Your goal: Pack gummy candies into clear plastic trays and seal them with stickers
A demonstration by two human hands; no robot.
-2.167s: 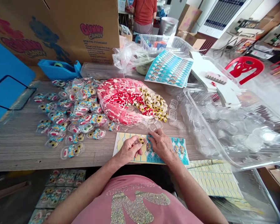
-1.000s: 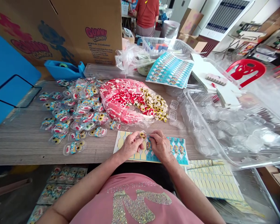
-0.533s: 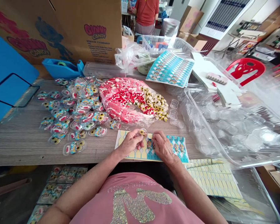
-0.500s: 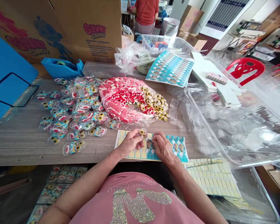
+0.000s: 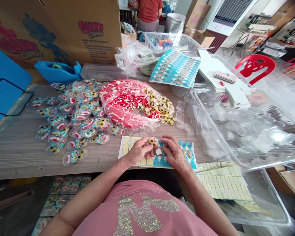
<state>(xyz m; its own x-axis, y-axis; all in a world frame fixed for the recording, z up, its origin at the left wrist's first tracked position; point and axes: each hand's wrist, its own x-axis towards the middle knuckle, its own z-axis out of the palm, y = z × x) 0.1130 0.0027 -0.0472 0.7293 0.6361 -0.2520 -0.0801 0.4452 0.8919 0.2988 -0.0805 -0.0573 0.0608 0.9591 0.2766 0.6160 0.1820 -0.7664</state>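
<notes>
My left hand (image 5: 139,151) is closed on a small clear plastic candy pack (image 5: 152,141) with yellow eye-shaped gummies in it, raised just above the sticker sheet. Close by on the right, my right hand (image 5: 175,154) has its fingers bent around a sticker (image 5: 158,151), whose white underside shows at the pack's lower edge. Under both hands lies the sticker sheet (image 5: 126,146), bare yellow backing on its left and blue printed stickers on its right. Sealed packs with stickers (image 5: 75,156) are heaped at the left.
Behind my hands lies an open bag of red and white gummies (image 5: 120,114), with yellow eye gummies (image 5: 162,106) spilling out. A clear bin (image 5: 236,157) of plastic shells stands right. More sticker sheets (image 5: 174,68), a blue tape dispenser (image 5: 57,72) and a carton (image 5: 98,49) sit at the back.
My right hand has lifted off the sheet with a sticker and come up to the pack. The left hand has shifted slightly right against the sheet, still holding the pack.
</notes>
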